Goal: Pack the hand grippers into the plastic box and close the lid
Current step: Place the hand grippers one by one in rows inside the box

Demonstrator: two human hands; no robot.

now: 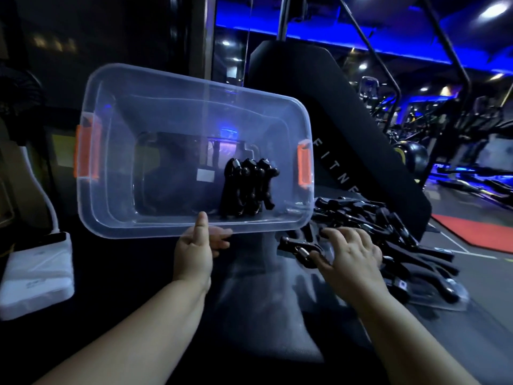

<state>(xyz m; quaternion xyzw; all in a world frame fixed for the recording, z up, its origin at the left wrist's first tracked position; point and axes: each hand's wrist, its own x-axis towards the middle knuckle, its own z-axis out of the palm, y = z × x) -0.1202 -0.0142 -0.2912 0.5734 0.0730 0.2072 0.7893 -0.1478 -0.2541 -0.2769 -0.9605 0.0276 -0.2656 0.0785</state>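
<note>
Fingers [219, 240] of the left hand [194, 254] curl beneath the near rim of the clear plastic box with orange end latches [177, 112] while the thumb presses on the rim's inner side, so the hand grips the box. The right hand [352, 257] lies with its fingers spread apart and fairly straight on the near end of a loose pile of black hand grippers [388, 226], touching one with a metal coil without closing on it.

The pile rests on a black padded bench [266, 287] whose raised back pad [341, 168] bears white letters. Around it is a dim gym with blue strip lighting, exercise machines and a red floor mat [477, 234]. A white box-shaped device [36, 273] with a white cable lies at the left.

The box is held up off the bench, left of the pile, tipped so its open top faces the person. Its long axis runs left to right, the right end a little lower. Inside, towards the right end, three black hand grippers [247, 187] lie side by side, coil ends away from the person and handles pointing to the near wall. The rest of the box holds nothing.
</note>
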